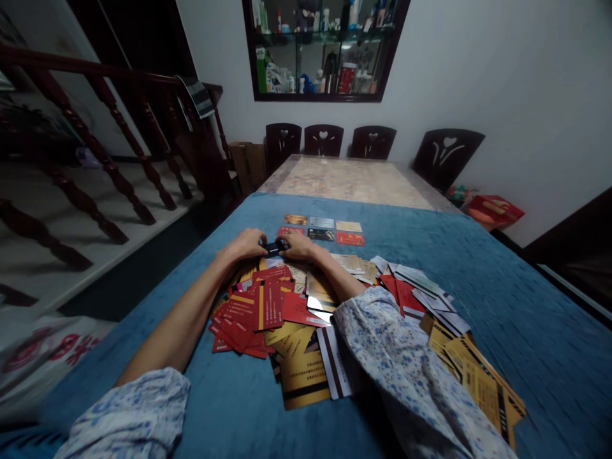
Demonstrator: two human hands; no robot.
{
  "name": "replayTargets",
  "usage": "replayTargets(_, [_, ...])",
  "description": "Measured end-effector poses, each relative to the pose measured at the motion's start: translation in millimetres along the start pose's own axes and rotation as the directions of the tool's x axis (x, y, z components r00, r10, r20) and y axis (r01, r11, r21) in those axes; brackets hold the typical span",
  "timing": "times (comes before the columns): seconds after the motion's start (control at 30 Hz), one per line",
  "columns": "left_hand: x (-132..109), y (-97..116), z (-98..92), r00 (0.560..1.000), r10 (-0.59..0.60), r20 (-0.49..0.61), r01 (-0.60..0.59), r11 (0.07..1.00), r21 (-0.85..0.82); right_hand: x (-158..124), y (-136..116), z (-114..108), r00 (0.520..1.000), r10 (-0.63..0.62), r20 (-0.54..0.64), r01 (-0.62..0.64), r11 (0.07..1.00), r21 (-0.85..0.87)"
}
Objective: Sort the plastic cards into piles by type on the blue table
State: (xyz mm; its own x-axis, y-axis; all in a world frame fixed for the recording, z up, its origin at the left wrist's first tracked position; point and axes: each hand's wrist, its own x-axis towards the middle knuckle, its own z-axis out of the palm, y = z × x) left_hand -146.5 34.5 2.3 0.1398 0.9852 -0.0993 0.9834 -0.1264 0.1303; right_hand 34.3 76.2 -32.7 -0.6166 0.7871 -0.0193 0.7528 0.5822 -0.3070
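The left hand and right hand pinch a black card between them, at the far edge of the messy card pile. It might slip if one pinch loosens, and the right sleeve might drag the pile. The hands hide the card's ends; I can't tell if it's just one.

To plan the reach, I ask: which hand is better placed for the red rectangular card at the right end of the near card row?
Probably the right hand: nearer to the red rectangular card, with the left hand farther away. Both hold a black rectangular object.
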Motion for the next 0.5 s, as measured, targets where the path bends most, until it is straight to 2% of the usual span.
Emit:
replayTargets(0.27, [1.5, 1.3, 2.3, 0.999, 0.018, 0.030, -0.020, 0.999, 0.048, -9.0, -3.4, 0.1, 0.999, -0.013, -0.040, 0.011, 0.999, -0.034])
replayTargets(0.4, [3.5, -0.9, 3.7, 0.999, 0.034, 0.014, -0.034, 0.999, 0.014, -13.1, -5.7, 2.0, 0.999, -0.018, -0.043, 0.015, 0.998, -0.068])
replayTargets(0.5, [1.5, -0.2, -0.2, 0.997, 0.060, 0.042, -0.059, 0.998, -0.023, -14.0, -6.2, 2.5, 0.999, -0.021, -0.048, 0.017, 0.996, -0.084])
